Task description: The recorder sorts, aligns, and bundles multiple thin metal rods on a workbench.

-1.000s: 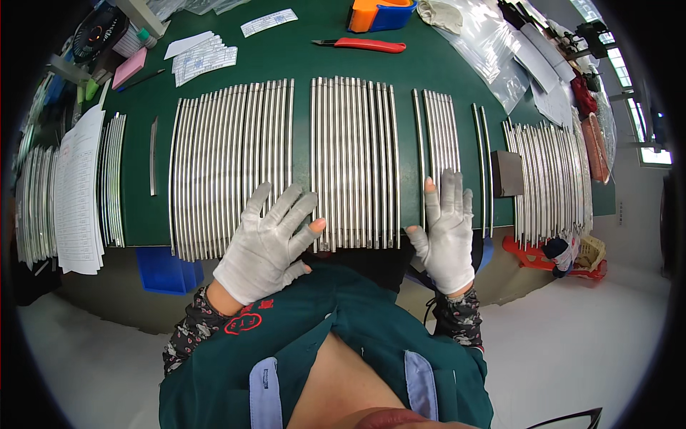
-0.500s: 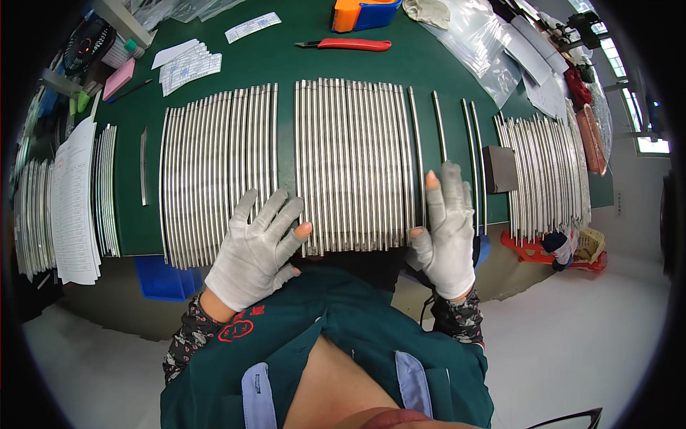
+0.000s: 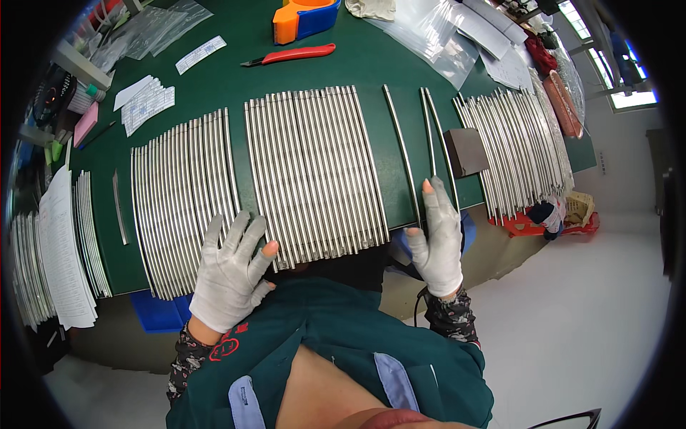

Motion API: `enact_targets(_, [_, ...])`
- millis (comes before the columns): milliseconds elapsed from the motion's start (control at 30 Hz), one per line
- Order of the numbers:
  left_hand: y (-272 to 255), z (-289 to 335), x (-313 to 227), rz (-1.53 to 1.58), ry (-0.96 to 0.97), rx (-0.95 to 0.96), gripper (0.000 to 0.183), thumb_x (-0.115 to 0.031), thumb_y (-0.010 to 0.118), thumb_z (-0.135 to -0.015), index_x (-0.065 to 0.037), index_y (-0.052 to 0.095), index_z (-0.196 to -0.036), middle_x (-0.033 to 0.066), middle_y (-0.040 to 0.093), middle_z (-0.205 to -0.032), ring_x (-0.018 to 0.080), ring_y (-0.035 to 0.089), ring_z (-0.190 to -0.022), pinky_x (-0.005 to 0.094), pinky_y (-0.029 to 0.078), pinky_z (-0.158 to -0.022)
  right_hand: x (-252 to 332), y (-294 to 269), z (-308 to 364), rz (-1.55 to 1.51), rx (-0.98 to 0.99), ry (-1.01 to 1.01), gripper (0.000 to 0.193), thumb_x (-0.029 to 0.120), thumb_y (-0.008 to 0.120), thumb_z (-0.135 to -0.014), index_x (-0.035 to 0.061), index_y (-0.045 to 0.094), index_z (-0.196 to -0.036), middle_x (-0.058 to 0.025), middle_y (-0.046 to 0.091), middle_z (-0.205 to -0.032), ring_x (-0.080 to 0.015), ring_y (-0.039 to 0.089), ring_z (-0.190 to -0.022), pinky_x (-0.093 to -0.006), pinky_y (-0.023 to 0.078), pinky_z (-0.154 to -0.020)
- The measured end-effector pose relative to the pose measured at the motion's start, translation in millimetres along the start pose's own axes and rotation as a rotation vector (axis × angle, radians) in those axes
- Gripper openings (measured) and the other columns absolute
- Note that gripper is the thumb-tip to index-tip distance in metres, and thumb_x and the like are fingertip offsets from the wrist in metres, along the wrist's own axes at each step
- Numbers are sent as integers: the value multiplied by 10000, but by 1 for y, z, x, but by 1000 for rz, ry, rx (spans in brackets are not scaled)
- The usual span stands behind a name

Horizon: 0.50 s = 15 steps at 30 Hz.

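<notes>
My left hand (image 3: 232,268), in a white glove with thumb tip bare, lies with fingers spread over the lower ends of the left row of slim metal rods (image 3: 184,204). Its thumb side reaches the gap beside the middle row of rods (image 3: 314,171). Also gloved, with thumb and one fingertip bare, my right hand (image 3: 437,243) is open at the lower ends of two close-set rods (image 3: 430,132), partly covering them; firm contact is not clear. Left of these, a single rod (image 3: 401,150) lies apart, its lower end near my right thumb.
A dark block (image 3: 466,151) stands against the right-hand rods (image 3: 518,154). Beyond the rows lie a red-handled craft knife (image 3: 296,54), an orange-and-blue tape dispenser (image 3: 306,20), label slips (image 3: 148,104) and plastic bags (image 3: 429,32). Printed sheets (image 3: 66,250) cover rods at far left.
The view has shifted, so the table appears further left and tilted. A loose rod beside the middle row now lies against it. My right hand has come nearer the two close-set rods.
</notes>
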<state>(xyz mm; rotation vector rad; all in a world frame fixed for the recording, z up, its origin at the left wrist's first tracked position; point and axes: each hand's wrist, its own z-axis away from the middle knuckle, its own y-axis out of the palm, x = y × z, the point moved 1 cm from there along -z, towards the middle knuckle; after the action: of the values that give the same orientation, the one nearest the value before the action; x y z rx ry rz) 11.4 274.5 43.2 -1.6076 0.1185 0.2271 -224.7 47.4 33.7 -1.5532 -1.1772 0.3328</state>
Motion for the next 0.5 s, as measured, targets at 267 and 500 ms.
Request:
enact_targets(267, [0, 3, 3, 19, 1, -25, 807, -289, 826, -601, -179, 431, -1296, 148, 471, -1350, 359, 414, -1290, 582, 267, -1078, -22, 7, -16, 397, -97, 229, 512, 271, 687, -814, 5, 566, -1234, -179, 577, -1219, -368, 562, -1067, -454, 451, -881])
enact_targets(500, [2, 4, 9, -2, -23, -8, 682, -301, 819, -611, -149, 525, -1207, 123, 472, -1353, 334, 401, -1314, 573, 251, -1093, -11, 30, -31, 323, -158, 172, 477, 116, 709, -757, 40, 582, -1212, -126, 605, -1125, -323, 561, -994, -432, 463, -858])
